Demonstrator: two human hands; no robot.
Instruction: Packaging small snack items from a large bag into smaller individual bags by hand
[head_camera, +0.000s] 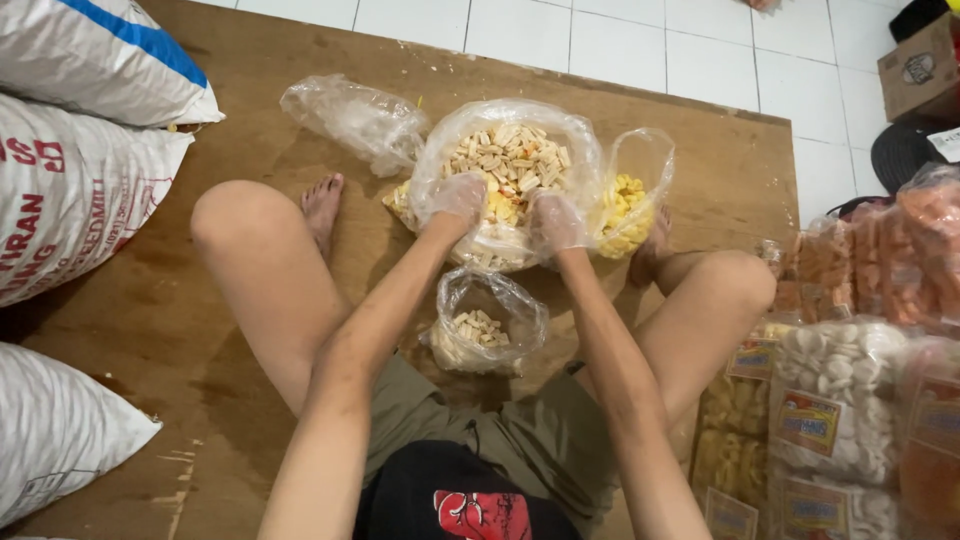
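Observation:
I sit on a wooden board with a big clear plastic bag (575, 135) of pale rectangular crackers in front of me. Both hands wear thin clear plastic gloves. My left hand (458, 198) reaches into the big bag's mouth and rests on the crackers. My right hand (553, 222) grips the bag's near rim beside it. A small clear bag (490, 322) with a few crackers stands open between my legs. A bag of yellow snacks (625, 215) leans against the big bag's right side.
A crumpled clear bag (355, 118) lies left of the big bag. White woven sacks (70, 190) are stacked at the left. Packed snack bags (840, 400) with labels pile up at the right, orange ones (900, 250) behind them. White floor tiles (650, 50) lie beyond the board.

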